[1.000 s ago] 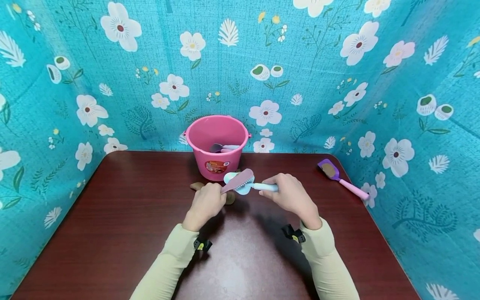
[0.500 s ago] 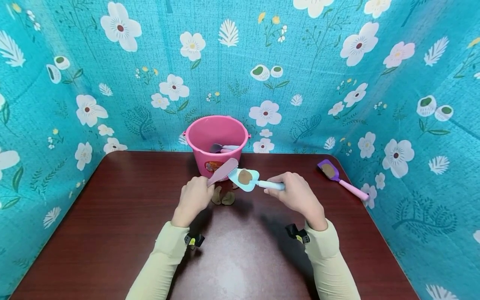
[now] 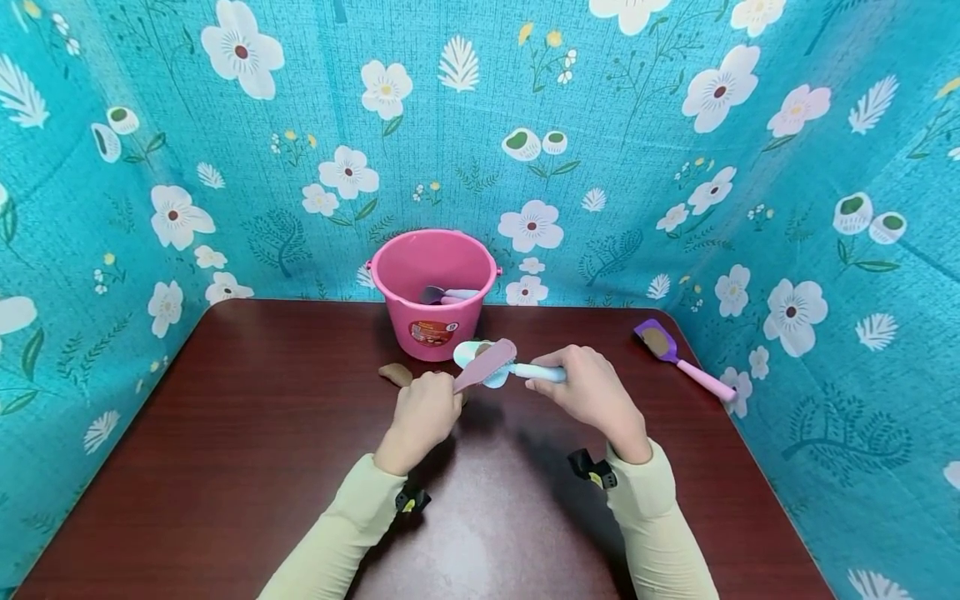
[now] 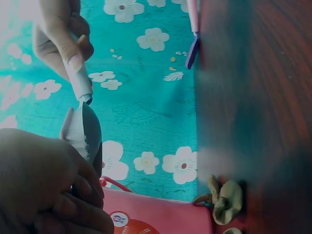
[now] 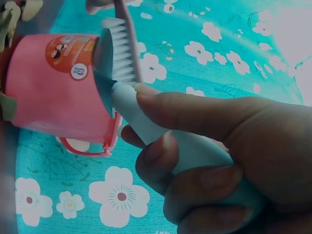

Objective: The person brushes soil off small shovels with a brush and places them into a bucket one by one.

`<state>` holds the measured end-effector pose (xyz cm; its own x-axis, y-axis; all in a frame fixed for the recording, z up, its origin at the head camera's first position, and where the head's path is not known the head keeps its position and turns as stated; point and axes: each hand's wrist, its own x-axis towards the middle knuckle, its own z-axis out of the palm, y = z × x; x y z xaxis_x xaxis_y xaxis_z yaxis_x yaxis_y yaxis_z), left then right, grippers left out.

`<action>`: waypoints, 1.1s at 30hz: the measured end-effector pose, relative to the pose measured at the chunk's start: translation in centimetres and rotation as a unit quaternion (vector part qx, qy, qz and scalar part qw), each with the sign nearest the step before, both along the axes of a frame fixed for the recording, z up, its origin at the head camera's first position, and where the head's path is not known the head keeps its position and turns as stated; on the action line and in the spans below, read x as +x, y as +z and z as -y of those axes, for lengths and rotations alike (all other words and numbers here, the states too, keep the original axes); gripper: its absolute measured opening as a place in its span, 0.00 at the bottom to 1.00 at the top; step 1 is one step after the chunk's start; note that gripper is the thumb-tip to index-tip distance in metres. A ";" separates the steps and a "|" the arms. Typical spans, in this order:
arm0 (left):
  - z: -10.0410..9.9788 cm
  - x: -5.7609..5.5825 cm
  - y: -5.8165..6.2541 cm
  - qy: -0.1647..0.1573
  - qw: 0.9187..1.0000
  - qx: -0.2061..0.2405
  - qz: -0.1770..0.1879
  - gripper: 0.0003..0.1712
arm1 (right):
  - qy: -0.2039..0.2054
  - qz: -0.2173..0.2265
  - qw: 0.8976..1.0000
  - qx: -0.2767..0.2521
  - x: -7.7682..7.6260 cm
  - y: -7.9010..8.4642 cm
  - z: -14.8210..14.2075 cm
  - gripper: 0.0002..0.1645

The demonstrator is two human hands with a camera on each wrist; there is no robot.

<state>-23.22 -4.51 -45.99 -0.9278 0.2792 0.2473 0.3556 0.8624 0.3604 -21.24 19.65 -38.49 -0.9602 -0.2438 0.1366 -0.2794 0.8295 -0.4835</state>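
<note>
My left hand (image 3: 420,421) grips a pink brush (image 3: 491,360) by its handle. Its white bristles (image 5: 123,51) face the blade of a light blue toy shovel, close against it in the right wrist view. My right hand (image 3: 596,392) holds that shovel (image 3: 538,372) by the handle, thumb along the top. In the head view the brush crosses over the blade and covers part of a brown patch on it. Both tools are raised above the table, in front of the pink bucket. Below them lie brown, curled pieces (image 4: 227,202), partly hidden by my left hand in the head view.
The pink bucket (image 3: 435,321) stands at the table's back edge with several tool handles inside. A purple shovel (image 3: 660,340) with a pink handle lies at the right edge. Blue flowered cloth (image 3: 622,192) hangs behind and beside the dark wooden table (image 3: 247,433).
Over the last second the brush swept left to the blade's outer end, then came back right across it. The shovel shifted slightly right. Both grips stayed the same.
</note>
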 end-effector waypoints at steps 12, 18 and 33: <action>0.5 -0.3 -0.2 0.042 0.999 -0.020 -0.013 0.16 | 0.012 -0.001 1.000 0.008 0.0 0.1 0.3 0.14; 1.0 -0.5 -0.1 0.051 0.998 -0.020 -0.019 0.16 | 0.012 0.002 1.000 0.008 0.0 0.0 0.3 0.14; 2.5 -1.1 0.7 0.090 0.995 -0.019 -0.030 0.18 | 0.009 0.004 1.000 0.011 -0.1 -0.2 0.4 0.15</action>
